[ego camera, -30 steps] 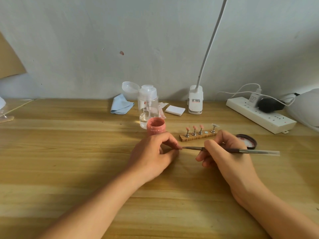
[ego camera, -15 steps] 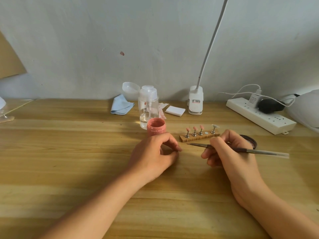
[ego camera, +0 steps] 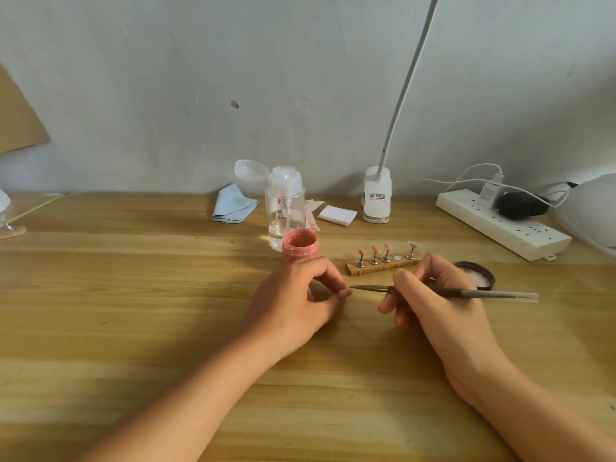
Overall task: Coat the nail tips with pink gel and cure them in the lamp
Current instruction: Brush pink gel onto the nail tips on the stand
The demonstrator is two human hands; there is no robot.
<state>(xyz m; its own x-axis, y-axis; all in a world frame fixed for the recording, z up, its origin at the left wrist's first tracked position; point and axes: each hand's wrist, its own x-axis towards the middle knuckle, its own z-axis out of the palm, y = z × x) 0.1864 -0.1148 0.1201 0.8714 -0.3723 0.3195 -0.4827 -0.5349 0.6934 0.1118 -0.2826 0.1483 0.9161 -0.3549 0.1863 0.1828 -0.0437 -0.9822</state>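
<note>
My left hand [ego camera: 293, 298] rests on the wooden table, thumb and forefinger pinching a small pinkish nail tip [ego camera: 346, 292] that is mostly hidden. My right hand [ego camera: 436, 311] grips a thin brush [ego camera: 493, 295] like a pen, and the brush tip touches that nail tip. Just behind my left hand stands the open jar of pink gel [ego camera: 300, 243]. Behind the brush lies a wooden holder [ego camera: 376, 266] with three pink nail tips [ego camera: 375, 250], one clear tip [ego camera: 414, 244] and an empty spot between them. The white curing lamp [ego camera: 590, 211] sits at the far right edge.
The jar's dark lid [ego camera: 480, 271] lies behind my right hand. Along the wall are a clear pump bottle [ego camera: 285, 208], a blue cloth [ego camera: 233, 205], white pads [ego camera: 336, 215], a clip lamp [ego camera: 376, 198] and a power strip [ego camera: 500, 225] with plugs.
The brush tip drew back to the right half a second ago and has come back to my left fingertips. My left hand has stayed in place.
</note>
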